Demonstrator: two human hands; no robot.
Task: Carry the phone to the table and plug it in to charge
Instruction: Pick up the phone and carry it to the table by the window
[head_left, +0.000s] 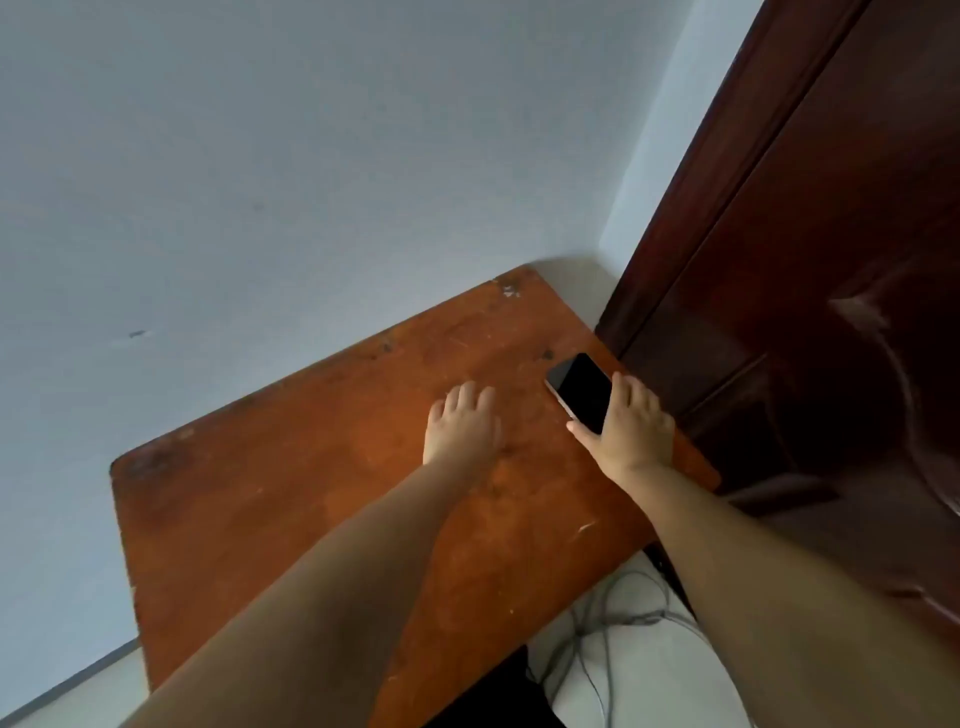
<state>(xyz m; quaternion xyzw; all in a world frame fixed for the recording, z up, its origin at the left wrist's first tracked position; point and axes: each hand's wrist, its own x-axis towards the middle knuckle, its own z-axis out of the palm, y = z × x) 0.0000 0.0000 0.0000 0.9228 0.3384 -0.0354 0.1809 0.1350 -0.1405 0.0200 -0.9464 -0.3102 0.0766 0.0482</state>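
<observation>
On the left, a pale wall (260, 182) runs behind a worn, scratched wooden table (260, 509) that stands in the corner. The left hand (462, 423) rests palm-down on the tabletop near its middle, fingers loosely spread and holding nothing. Just to its right, near the table's right edge, lies the phone (582, 389), screen up and dark, flat on the wood or very nearly so. The right hand (631, 428) grips it by the near end, the thumb (584, 432) along one long side and the fingers (631, 389) curled over the other.

The phone looks thin, rigid and light, with a glass face and smooth edges, so it is likely slippery and would crack if dropped. Holding it across its long sides, as here, seems the safest grip, and it leaves the ends free for a plug. Right of the table stands a dark wooden door (831, 260). Grey cables (597, 623) lie tangled on the floor below the table's near right corner; whether one is the charger cannot be told.
</observation>
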